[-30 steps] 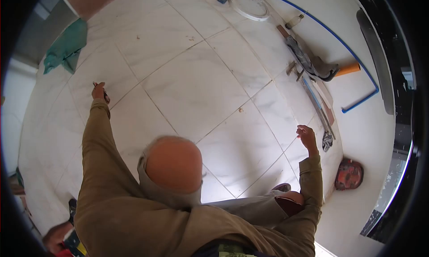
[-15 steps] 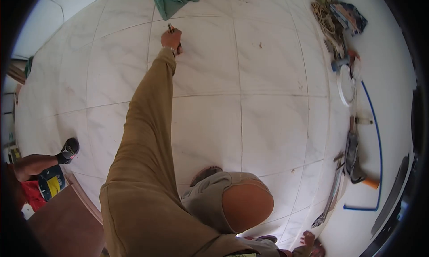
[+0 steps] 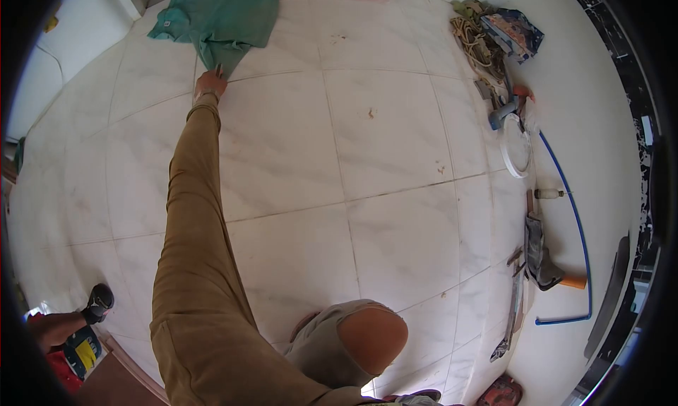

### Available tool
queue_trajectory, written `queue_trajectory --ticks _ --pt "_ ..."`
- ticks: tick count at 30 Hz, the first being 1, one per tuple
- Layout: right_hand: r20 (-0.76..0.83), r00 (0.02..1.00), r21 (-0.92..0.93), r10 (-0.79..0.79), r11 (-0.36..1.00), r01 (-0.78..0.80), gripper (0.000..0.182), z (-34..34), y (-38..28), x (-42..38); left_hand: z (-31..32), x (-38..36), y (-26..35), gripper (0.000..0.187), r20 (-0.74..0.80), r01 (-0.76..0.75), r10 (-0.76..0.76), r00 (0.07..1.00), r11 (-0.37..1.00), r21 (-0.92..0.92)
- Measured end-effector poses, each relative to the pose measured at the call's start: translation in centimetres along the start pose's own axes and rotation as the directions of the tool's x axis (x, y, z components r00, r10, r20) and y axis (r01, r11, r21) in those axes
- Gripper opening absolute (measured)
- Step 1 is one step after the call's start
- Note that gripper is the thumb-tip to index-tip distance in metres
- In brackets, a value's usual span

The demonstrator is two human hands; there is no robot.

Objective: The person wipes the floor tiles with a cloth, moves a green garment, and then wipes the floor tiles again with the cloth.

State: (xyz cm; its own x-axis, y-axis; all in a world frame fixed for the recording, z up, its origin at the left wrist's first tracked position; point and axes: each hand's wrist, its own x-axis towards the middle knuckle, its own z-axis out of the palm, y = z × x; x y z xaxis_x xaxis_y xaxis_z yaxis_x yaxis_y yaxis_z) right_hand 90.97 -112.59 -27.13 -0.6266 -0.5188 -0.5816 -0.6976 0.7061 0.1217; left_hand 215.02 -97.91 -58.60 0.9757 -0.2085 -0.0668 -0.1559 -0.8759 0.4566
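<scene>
My left hand [image 3: 210,85] is stretched far out over the tiled floor at the end of a long brown sleeve [image 3: 194,187]. Its fingers are closed around a thin dark object, too small to identify. Just beyond the fingers lies the pointed lower corner of a green cloth [image 3: 240,25], spread on the tiles. The fingertips meet or overlap that corner; whether they pinch it is unclear. My right hand is out of view. My bent knee [image 3: 371,339] shows at the bottom centre.
Along the right wall lie coiled rope [image 3: 474,46], a white ring [image 3: 516,146], a blue pipe [image 3: 578,229] and a dark tool with an orange end [image 3: 540,254]. A red object [image 3: 500,392] sits lower right. Another person's foot [image 3: 99,303] is at the lower left.
The view has shifted, showing more of the green cloth. My left hand has moved from short of the cloth to its corner. My right hand, earlier at the lower right, has left view.
</scene>
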Motion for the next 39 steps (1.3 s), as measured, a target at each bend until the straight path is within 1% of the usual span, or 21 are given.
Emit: queue_trajectory --ticks 1,4,7,8,10,11,12,13,15,17,18,21,23,24,25,26,27,30,32,35,39 --pt "0.000 1.000 0.003 0.003 1.000 -0.003 0.026 -0.1 0.4 0.0 -0.4 -0.4 0.5 0.045 -0.028 -0.015 0.016 0.999 1.000 0.020" --pt "0.001 1.000 0.017 0.003 1.000 -0.003 0.026 -0.9 1.5 0.6 -2.1 -1.6 1.0 0.041 -0.171 0.110 -0.122 0.978 0.991 -0.077" --pt "-0.016 1.000 0.046 -0.005 0.999 0.006 0.026 -2.1 3.0 1.9 -5.2 -2.2 -0.2 0.037 -0.285 0.110 -0.205 0.936 0.942 -0.317" --pt "-0.022 1.000 0.057 -0.021 0.998 0.022 0.026 -2.7 3.4 2.7 -6.3 -0.7 -1.0 0.038 -0.264 0.138 -0.283 0.922 0.878 -0.458" --pt "-0.041 0.998 0.084 -0.044 0.995 0.047 0.026 -4.0 3.4 4.9 -11.3 -0.1 -0.2 0.036 -0.370 0.012 -0.327 0.870 0.764 -0.645" --pt "-0.049 0.997 0.092 -0.059 0.994 0.064 0.026 -4.9 3.1 6.1 -15.0 -0.8 1.5 0.033 -0.356 -0.058 -0.362 0.862 0.626 -0.777" --pt "-0.055 0.996 0.103 -0.069 0.992 0.074 0.025 -5.5 3.1 7.3 -19.9 -2.9 3.7 0.032 -0.232 -0.016 -0.360 0.904 0.514 -0.857" --pt "-0.060 0.995 0.103 -0.082 0.991 0.088 0.025 -6.1 2.6 8.2 -23.6 -4.3 4.6 0.026 -0.238 -0.098 -0.269 0.933 0.447 -0.889" --pt "-0.031 0.993 0.094 -0.110 0.989 0.113 0.025 -6.3 0.6 10.6 -29.5 -6.9 4.2 0.020 -0.314 -0.213 -0.079 0.946 0.578 -0.787" --pt "0.063 0.990 0.061 -0.125 0.991 0.121 0.026 -4.6 -2.1 13.5 -33.6 -12.7 1.3 0.016 -0.207 -0.277 0.188 0.960 0.738 -0.615" --pt "0.116 0.985 0.039 -0.129 0.991 0.125 0.026 -3.6 -3.4 15.1 -35.0 -17.1 0.0 0.015 -0.122 -0.247 0.214 0.969 0.819 -0.519" --pt "0.186 0.962 -0.027 -0.197 0.978 0.206 0.028 -0.9 -8.8 16.2 -35.7 -31.8 -4.7 0.015 0.169 -0.107 0.163 0.972 0.948 -0.301" --pt "0.196 0.949 -0.012 -0.248 0.967 0.255 0.029 -0.3 -12.8 18.9 -34.1 -39.5 -10.5 0.013 0.463 0.055 0.063 0.884 0.970 -0.236" --pt "0.103 0.939 -0.039 -0.328 0.942 0.334 0.029 0.4 -15.8 16.4 -33.3 -43.1 -13.2 0.014 0.534 0.140 -0.028 0.845 0.975 -0.172" --pt "0.114 0.917 -0.057 -0.381 0.920 0.389 0.031 0.5 -18.6 16.3 -32.5 -46.2 -15.7 0.015 0.588 0.216 -0.110 0.802 0.970 -0.113" --pt "0.120 0.903 -0.127 -0.413 0.895 0.427 0.034 0.7 -21.7 16.2 -31.0 -49.0 -18.7 0.016 0.436 0.135 -0.097 0.895 0.989 -0.058" --pt "0.127 0.885 -0.186 -0.447 0.866 0.464 0.037 1.5 -24.7 15.9 -29.6 -50.8 -21.5 0.018 0.311 0.175 -0.171 0.935 0.984 0.015" --pt "0.134 0.814 -0.109 -0.566 0.808 0.579 0.040 4.6 -32.5 14.3 -25.7 -52.1 -26.2 0.021 0.250 0.429 -0.354 0.901 0.814 -0.391" --pt "0.183 0.724 -0.096 -0.665 0.721 0.686 0.043 6.9 -36.1 13.0 -22.3 -50.2 -27.7 0.025 0.110 0.394 -0.405 0.908 0.732 -0.556" --pt "0.271 0.622 -0.106 -0.735 0.619 0.778 0.039 8.0 -36.6 10.7 -18.9 -43.5 -28.4 0.032 -0.042 0.518 -0.596 0.802 0.729 -0.448" --pt "0.167 0.707 -0.072 -0.688 0.706 0.704 0.036 5.8 -30.4 11.3 -15.6 -31.1 -29.0 0.031 -0.351 0.327 -0.424 0.835 0.895 -0.304"
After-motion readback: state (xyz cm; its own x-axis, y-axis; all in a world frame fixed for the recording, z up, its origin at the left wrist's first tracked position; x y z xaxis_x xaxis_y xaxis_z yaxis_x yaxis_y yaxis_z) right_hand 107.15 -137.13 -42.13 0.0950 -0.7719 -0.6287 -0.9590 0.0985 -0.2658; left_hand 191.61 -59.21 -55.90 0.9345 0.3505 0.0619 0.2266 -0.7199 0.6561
